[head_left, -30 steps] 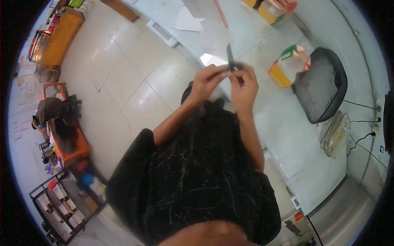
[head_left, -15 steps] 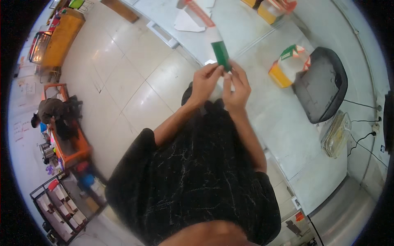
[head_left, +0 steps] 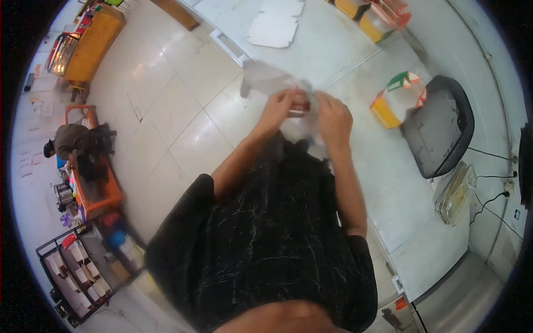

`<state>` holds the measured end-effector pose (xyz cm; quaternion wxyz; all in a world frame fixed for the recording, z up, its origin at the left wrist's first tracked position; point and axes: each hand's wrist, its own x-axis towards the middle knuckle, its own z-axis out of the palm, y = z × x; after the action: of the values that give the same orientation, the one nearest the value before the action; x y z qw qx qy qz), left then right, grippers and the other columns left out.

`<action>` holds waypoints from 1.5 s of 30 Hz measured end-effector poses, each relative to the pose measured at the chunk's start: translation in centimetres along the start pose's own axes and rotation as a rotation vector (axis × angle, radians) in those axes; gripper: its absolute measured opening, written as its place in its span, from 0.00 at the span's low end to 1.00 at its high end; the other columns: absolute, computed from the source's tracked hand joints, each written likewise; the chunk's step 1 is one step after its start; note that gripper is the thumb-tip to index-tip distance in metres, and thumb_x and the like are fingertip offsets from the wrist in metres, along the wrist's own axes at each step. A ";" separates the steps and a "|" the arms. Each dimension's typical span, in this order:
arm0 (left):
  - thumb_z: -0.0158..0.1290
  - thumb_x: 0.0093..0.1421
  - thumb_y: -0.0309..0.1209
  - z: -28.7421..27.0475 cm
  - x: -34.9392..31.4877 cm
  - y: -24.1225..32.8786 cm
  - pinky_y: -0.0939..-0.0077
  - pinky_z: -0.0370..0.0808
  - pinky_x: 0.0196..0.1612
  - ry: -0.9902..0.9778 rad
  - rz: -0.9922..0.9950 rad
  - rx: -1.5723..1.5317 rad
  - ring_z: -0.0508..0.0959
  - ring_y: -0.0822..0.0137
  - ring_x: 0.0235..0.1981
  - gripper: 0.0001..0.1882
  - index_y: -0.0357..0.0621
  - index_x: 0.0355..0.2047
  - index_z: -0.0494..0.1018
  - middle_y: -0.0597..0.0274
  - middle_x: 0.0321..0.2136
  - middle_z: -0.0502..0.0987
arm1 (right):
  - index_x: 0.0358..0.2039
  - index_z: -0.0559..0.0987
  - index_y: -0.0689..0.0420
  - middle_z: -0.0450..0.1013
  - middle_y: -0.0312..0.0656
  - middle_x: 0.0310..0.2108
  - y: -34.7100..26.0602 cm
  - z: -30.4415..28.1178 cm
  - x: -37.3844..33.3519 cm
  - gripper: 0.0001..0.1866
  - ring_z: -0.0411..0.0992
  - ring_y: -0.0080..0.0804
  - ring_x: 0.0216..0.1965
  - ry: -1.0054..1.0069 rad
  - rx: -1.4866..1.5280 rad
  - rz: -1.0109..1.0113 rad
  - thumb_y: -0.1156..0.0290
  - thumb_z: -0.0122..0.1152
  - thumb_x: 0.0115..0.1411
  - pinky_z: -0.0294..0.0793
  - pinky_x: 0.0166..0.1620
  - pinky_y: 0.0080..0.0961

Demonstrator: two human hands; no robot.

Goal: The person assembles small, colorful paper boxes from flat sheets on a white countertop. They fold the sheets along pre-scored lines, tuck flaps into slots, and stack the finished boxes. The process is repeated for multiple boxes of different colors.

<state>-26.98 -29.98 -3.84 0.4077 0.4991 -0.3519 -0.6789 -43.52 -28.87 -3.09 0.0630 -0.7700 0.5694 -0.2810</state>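
Observation:
In front of my chest, both hands hold a pale card blank [head_left: 267, 77], its whitish side showing and its outline smeared by motion. My left hand [head_left: 284, 108] has its fingers curled in on the blank's middle. On its right part my right hand [head_left: 333, 117] is closed, fingers bent over the edge. The lower part of the blank, between my wrists, is blurred. Flat on the white table beyond lies a stack of white card blanks [head_left: 272, 28] with notched edges. To the right stands a folded carton [head_left: 388, 105] in yellow, white, green and orange, its top open.
More folded cartons [head_left: 383, 22] stand at the far right of the white table [head_left: 372, 166]. A dark grey padded thing [head_left: 438, 127] leans near the wall, beside a plastic-wrapped stack [head_left: 456, 194] and black cables [head_left: 488, 194]. At left, another person [head_left: 72, 141] bends over an orange cart [head_left: 100, 194].
The card blank has turned from its narrow, coloured green-and-red look to its pale side, spread wider and lower. My hands have moved apart, the right one to the right and down.

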 end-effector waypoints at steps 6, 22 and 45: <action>0.49 0.67 0.44 -1.9 1.2 -0.4 0.66 0.79 0.47 0.086 -0.089 -0.127 0.80 0.58 0.42 0.26 0.29 0.50 0.69 0.46 0.43 0.77 | 0.37 0.77 0.57 0.75 0.37 0.39 -0.7 0.7 -0.2 0.11 0.73 0.32 0.43 0.248 -0.029 -0.306 0.71 0.57 0.52 0.72 0.45 0.31; 0.51 0.65 0.27 -0.1 0.6 -3.1 0.70 0.75 0.54 0.098 0.220 0.072 0.77 0.68 0.46 0.12 0.34 0.46 0.76 0.58 0.44 0.78 | 0.35 0.81 0.62 0.79 0.46 0.35 -0.9 -0.7 0.7 0.09 0.78 0.35 0.36 0.090 0.690 0.496 0.70 0.63 0.57 0.76 0.39 0.28; 0.57 0.62 0.31 -1.2 0.6 -4.1 0.73 0.74 0.49 0.154 0.453 0.392 0.74 0.69 0.47 0.18 0.37 0.50 0.71 0.59 0.47 0.73 | 0.31 0.82 0.61 0.78 0.44 0.41 -2.3 -1.3 1.2 0.04 0.77 0.38 0.43 0.174 0.724 0.328 0.77 0.64 0.53 0.74 0.46 0.30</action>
<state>-26.71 -28.89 -8.03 0.4700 0.5270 -0.5467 -0.4500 -41.98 -28.87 -0.66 0.3254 -0.5704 0.5522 -0.5136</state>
